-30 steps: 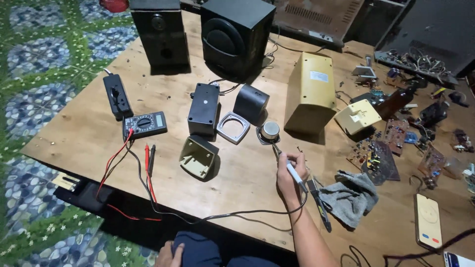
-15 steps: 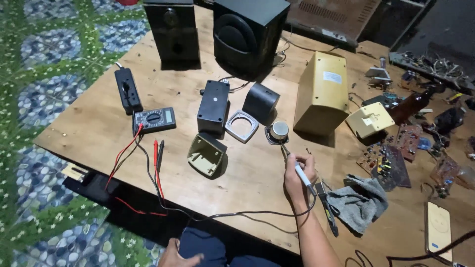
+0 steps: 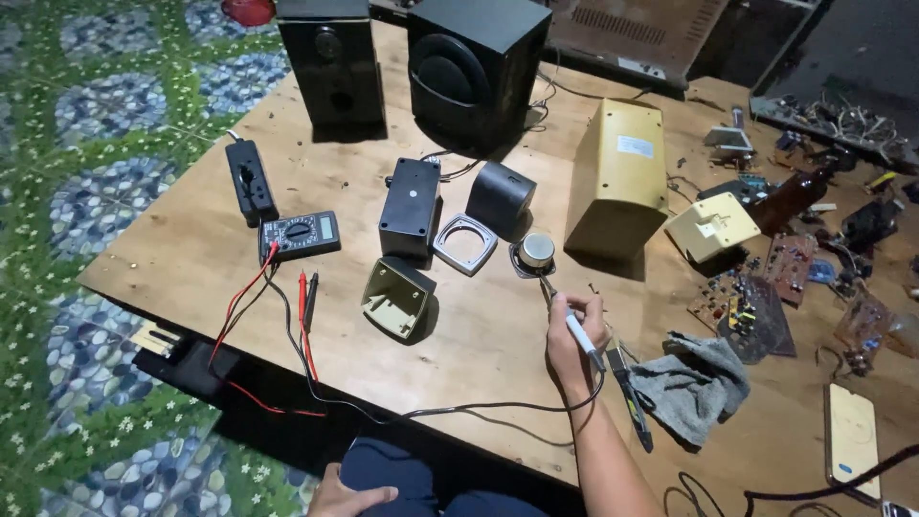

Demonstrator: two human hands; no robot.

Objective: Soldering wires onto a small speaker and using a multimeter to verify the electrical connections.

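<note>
While the right hand (image 3: 572, 335) grips a soldering iron (image 3: 571, 324) pen-style, its long axis points up and away, tip touching the small speaker (image 3: 536, 252) just beyond the fingers; the left hand (image 3: 347, 498) rests loosely open on the lap, far off.

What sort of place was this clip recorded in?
Probably a home electronics repair spot: a low wooden table holding a multimeter, loose circuit boards and opened speakers, with the right hand putting a soldering iron to a small speaker driver.
</note>
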